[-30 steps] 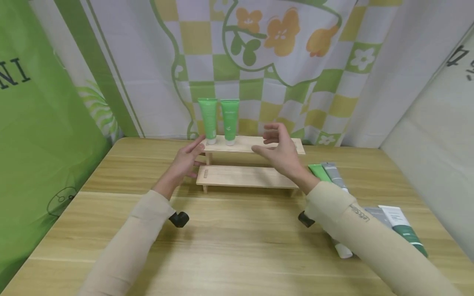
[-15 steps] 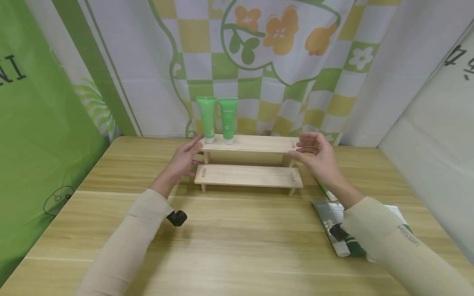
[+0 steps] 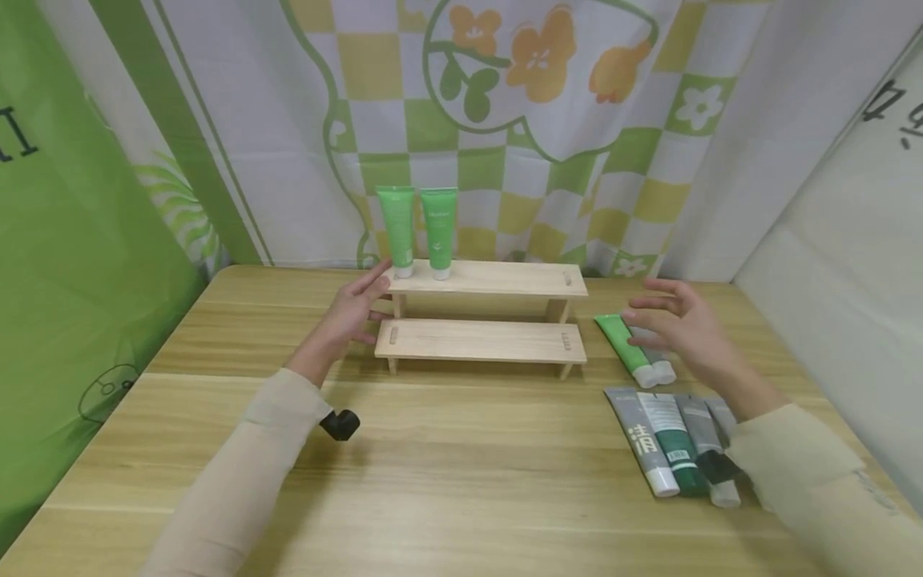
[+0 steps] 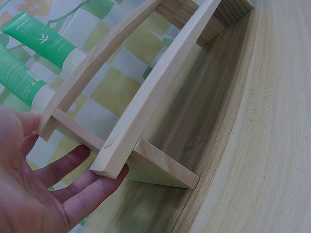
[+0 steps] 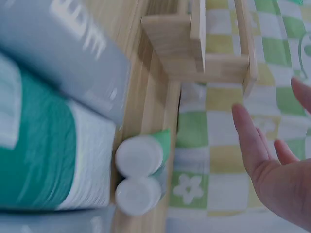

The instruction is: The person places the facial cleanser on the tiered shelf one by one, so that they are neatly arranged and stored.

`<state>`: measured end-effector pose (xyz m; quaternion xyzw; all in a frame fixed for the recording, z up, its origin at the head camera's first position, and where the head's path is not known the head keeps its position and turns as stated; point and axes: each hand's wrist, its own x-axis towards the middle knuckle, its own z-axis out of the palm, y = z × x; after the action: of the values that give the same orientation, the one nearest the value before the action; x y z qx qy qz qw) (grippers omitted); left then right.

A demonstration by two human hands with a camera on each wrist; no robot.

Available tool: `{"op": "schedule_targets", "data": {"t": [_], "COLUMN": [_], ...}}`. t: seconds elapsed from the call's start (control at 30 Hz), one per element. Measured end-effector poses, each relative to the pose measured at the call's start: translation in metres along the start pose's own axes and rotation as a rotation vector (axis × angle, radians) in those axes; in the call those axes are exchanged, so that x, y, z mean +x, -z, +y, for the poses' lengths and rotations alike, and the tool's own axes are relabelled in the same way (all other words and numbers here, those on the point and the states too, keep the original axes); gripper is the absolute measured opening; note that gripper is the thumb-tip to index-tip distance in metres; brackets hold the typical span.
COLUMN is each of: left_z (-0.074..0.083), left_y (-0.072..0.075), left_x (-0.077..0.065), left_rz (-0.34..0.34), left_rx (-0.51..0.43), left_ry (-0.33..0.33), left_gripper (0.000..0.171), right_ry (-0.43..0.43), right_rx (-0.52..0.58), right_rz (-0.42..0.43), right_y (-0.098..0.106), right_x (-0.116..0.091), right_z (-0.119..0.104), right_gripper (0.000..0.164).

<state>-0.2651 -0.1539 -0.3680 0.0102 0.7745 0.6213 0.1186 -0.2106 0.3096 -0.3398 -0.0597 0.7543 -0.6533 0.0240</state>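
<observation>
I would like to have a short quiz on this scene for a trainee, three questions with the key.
1. How many green squeeze tubes stand on the upper tier of the wooden stand?
2. True or false: the left hand touches the wooden stand.
3. The right hand holds: (a) a green squeeze tube, (b) a gray squeeze tube, (c) nothing.

Key: 1. Two, both on their white caps. 2. True, its fingers are against the stand. 3. (c).

Right hand (image 3: pixel 681 327) away from shelf (image 3: pixel 497 277) (now near tubes (image 3: pixel 622 346))
</observation>
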Motion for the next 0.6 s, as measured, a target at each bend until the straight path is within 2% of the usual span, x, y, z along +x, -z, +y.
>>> {"op": "schedule_targets", "data": {"t": [0.27, 0.47, 0.6], "left_z": [0.001, 0.0, 0.0], "left_y": [0.0, 0.0, -0.001], "left_x": [-0.001, 0.001, 0.0], "left_rz": [0.002, 0.01, 0.009], "left_rx": [0.009, 0.019, 0.024], "left_ry": [0.004, 0.011, 0.013], "left_gripper": [0.053, 0.053, 0.053], "right_ry": [-0.151, -0.3, -0.361], "right_rx": [0.005, -0.078, -0.096], "right_rz": [-0.134, -0.181, -0.168], "right_y": [0.042, 0.068, 0.079], "right_x": [0.0, 0.007, 0.012], "right_z": [0.016, 0.024, 0.026], "right_gripper": [0.048, 0.075, 0.082]}}
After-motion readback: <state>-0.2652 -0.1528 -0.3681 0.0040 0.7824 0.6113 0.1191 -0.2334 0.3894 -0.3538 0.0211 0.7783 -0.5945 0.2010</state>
